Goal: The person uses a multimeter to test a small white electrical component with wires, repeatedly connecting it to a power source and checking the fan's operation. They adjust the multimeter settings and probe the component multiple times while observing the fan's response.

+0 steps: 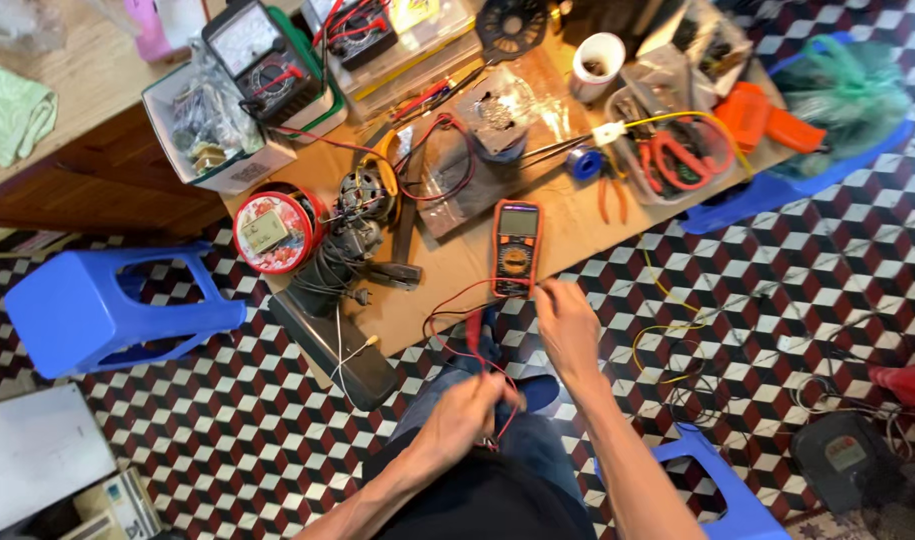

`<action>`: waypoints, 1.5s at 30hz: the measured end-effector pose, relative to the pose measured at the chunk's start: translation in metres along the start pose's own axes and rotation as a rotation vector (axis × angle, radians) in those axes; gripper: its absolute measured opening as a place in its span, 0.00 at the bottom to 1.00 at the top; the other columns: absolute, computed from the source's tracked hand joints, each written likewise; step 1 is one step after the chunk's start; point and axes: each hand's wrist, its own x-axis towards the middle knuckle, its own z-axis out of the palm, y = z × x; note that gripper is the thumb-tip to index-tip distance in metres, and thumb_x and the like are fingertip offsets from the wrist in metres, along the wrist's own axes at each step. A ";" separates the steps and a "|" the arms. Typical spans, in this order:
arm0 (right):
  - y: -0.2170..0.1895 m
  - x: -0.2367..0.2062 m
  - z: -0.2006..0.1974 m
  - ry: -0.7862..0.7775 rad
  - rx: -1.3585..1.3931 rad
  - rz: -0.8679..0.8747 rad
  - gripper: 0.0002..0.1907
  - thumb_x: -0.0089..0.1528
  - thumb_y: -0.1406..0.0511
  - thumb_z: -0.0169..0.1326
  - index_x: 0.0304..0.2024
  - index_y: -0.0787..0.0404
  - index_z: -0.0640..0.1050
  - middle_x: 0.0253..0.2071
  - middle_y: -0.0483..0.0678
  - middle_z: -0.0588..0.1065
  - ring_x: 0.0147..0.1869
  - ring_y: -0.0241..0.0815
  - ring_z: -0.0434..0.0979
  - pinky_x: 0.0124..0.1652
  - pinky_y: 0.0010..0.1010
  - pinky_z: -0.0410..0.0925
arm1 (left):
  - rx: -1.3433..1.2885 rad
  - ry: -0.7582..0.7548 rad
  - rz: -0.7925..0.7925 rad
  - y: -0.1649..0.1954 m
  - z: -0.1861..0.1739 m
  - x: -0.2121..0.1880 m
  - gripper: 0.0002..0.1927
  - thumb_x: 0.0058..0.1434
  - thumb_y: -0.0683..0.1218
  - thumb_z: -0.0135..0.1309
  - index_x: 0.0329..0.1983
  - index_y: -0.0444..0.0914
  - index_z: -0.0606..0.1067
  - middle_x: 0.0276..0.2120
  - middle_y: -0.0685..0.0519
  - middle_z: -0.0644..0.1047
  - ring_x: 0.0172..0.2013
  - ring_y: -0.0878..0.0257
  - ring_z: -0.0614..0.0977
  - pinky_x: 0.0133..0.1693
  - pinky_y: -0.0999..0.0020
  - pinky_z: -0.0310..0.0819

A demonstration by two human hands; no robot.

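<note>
A sheet of cardboard (577,225) on the tiled floor carries an orange multimeter (516,248) near its front edge. The right hand (567,322) reaches just beside the meter, fingers curled around a thin lead. The left hand (465,412), over the lap, pinches the red test leads (474,330) with closed fingers

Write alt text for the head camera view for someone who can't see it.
Seen from above, a seated person's left hand holds red test leads while the right hand touches an orange multimeter on a cardboard sheet cluttered with tools.
</note>
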 end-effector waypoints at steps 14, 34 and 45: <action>0.027 0.166 0.120 -0.254 -0.407 -0.395 0.14 0.54 0.66 0.65 0.37 0.65 0.74 0.37 0.55 0.73 0.44 0.56 0.75 0.42 0.44 0.70 | 0.227 0.561 0.035 0.011 -0.109 0.267 0.22 0.63 0.60 0.52 0.41 0.36 0.78 0.32 0.42 0.82 0.37 0.47 0.85 0.42 0.54 0.76; 0.016 0.172 0.164 0.005 -0.219 0.558 0.16 0.61 0.55 0.60 0.31 0.63 0.80 0.36 0.56 0.79 0.40 0.62 0.77 0.39 0.51 0.67 | 0.302 0.455 -0.077 0.028 -0.120 0.314 0.24 0.60 0.62 0.59 0.29 0.36 0.80 0.17 0.47 0.78 0.23 0.53 0.83 0.31 0.56 0.75; 0.016 0.165 0.147 -0.045 -0.156 0.351 0.14 0.60 0.59 0.61 0.40 0.64 0.79 0.36 0.52 0.77 0.38 0.53 0.78 0.39 0.43 0.69 | 0.220 0.462 0.012 0.023 -0.119 0.298 0.21 0.59 0.54 0.59 0.55 0.44 0.80 0.21 0.48 0.76 0.24 0.59 0.79 0.29 0.60 0.72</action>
